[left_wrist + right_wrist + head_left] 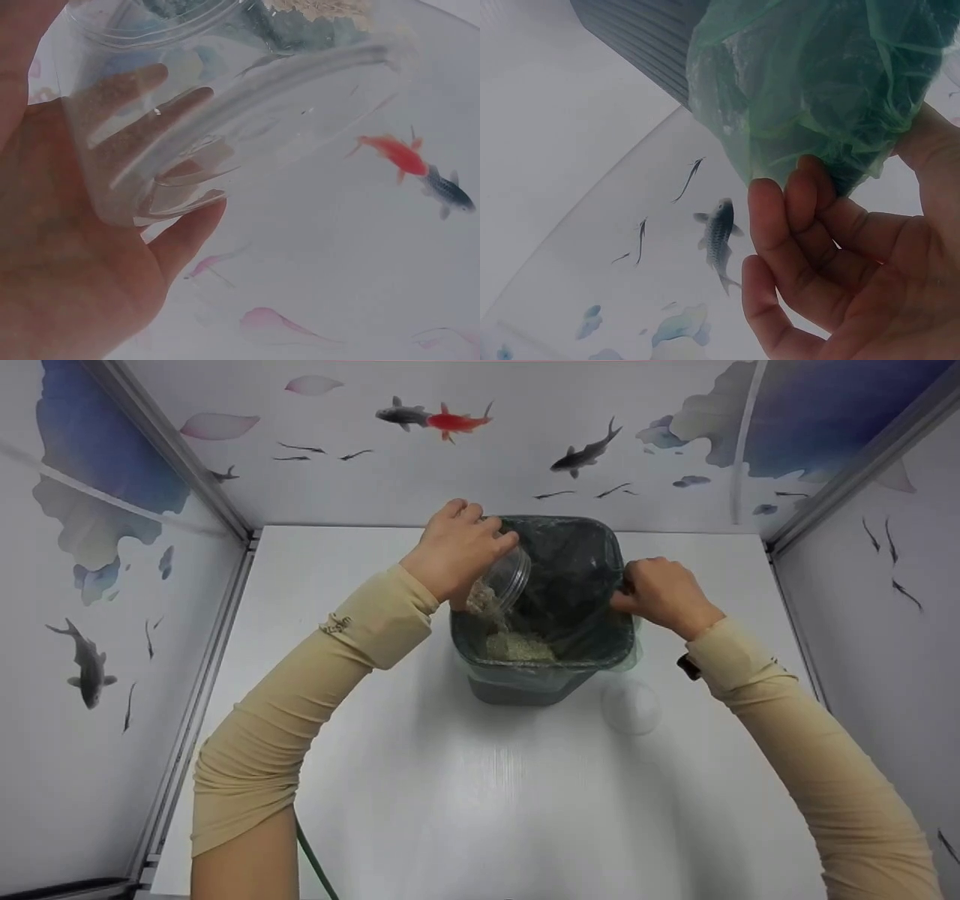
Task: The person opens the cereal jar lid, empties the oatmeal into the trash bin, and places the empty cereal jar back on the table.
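Note:
A grey bin [517, 694] lined with a dark green plastic bag [566, 562] stands on the white table. My left hand [461, 547] grips a clear jar [513, 579], tipped with its mouth over the bin. Pale, flaky bits [521, 646] lie inside the bag, and some are at the jar's mouth. In the left wrist view, the fingers wrap the clear wall of the jar [300, 112]. At the bin's right side, my right hand [664, 592] pinches the rim with the bag over it; the right wrist view shows green plastic [795, 90] between thumb and fingers.
A clear round lid [631, 709] lies on the table [465, 817] just right of the bin. White panels [510, 450] with painted fish enclose the table at the back and sides. A green cord [315, 859] runs near the left forearm at the front edge.

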A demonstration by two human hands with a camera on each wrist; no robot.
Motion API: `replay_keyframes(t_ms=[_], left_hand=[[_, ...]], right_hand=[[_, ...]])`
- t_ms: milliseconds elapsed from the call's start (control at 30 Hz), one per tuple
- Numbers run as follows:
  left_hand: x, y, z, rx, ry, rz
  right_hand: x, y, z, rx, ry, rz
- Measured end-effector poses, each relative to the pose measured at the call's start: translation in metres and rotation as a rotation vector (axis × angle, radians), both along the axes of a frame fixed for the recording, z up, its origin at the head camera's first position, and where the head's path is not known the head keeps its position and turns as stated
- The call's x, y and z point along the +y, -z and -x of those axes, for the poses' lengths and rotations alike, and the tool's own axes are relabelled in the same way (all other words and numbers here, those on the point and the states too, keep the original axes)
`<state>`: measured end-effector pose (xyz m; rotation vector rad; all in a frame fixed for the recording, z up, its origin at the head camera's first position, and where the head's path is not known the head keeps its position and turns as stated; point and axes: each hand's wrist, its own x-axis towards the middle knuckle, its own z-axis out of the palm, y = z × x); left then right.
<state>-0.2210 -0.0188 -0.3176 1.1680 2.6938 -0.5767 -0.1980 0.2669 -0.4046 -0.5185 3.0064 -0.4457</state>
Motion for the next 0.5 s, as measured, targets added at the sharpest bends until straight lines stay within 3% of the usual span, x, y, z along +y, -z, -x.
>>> replay_keyframes(t_ms=[500], left_hand=[[-0.0008, -0.0015, -0.0008, 0.049, 0.034, -0.051]], right_hand=[[-0.0006, -0.0002, -0.0003, 0.006, -0.005, -0.002]])
